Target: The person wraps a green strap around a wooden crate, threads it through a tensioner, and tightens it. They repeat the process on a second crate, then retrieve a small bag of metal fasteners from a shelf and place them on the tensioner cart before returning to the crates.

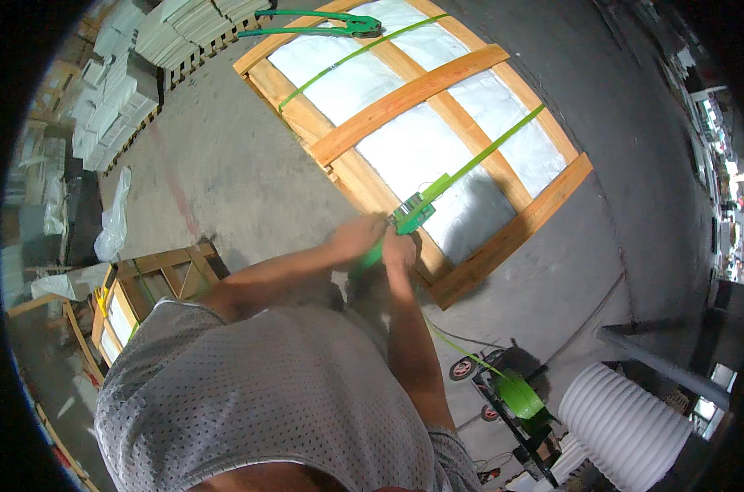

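Note:
A green strapping tensioner (414, 213) sits at the near edge of a wooden crate (372, 179), on a green plastic strap (496, 149) drawn across the top. My left hand (360, 237) closes round the tool's near left side. Just to its right, my right hand (400, 249) is closed against the lower end of the tool, its fingers partly hidden. White wrapped sheeting (396, 148) shows between the crate's slats. A second green strap (351, 59) crosses farther off. Beyond it a green long-handled strapping tool (359, 26) lies on the crate's far corner.
At lower right stand a wheeled strap dispenser with a green coil (519, 397) and a white ribbed roll (626, 422). Pale stacked slabs (126, 102) rest on pallets at far left. Another wooden crate (163, 275) is at my left. A dark metal beam (663, 366) juts in from the right.

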`<state>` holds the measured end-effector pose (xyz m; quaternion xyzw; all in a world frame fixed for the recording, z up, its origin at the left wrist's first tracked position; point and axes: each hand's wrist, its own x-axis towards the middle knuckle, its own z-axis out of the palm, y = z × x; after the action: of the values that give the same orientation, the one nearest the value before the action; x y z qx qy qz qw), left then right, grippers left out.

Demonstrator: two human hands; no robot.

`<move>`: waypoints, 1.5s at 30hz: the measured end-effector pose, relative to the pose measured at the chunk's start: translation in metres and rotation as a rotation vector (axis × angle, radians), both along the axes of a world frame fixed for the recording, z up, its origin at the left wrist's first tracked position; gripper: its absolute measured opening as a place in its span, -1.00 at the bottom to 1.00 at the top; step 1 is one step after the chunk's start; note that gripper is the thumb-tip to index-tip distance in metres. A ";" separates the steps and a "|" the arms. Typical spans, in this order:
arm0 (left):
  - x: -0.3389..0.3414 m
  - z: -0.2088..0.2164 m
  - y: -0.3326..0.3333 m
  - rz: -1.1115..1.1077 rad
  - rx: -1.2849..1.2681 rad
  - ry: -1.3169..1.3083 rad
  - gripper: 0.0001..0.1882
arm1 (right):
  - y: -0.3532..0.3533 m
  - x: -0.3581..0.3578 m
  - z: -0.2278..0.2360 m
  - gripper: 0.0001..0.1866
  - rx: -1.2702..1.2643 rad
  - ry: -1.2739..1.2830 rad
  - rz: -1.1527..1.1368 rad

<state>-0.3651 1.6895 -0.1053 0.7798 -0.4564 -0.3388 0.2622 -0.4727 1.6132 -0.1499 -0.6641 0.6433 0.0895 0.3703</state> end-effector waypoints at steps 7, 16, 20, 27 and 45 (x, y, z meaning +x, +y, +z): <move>-0.017 -0.002 -0.096 -0.054 -0.048 -0.242 -0.56 | 0.004 -0.008 -0.006 -0.50 -0.065 -0.268 0.048; -0.008 -0.038 -0.100 0.069 -0.036 -0.053 -0.65 | 0.001 -0.017 -0.015 -0.58 -0.029 -0.438 0.103; 0.011 -0.048 -0.101 -0.015 -0.149 0.129 -0.66 | -0.003 -0.016 0.002 -0.47 0.035 -0.699 0.052; 0.025 -0.044 -0.107 -0.053 0.008 0.294 -0.67 | -0.007 -0.029 0.003 -0.42 0.136 -0.712 0.134; 0.080 -0.005 -0.033 0.230 0.005 1.502 -0.84 | -0.003 -0.020 0.000 -0.64 -0.348 -0.018 0.667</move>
<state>-0.2855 1.6563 -0.1101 0.3829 -0.0701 -0.7501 0.5346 -0.4931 1.6098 -0.1499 -0.8908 0.3941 0.0883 0.2081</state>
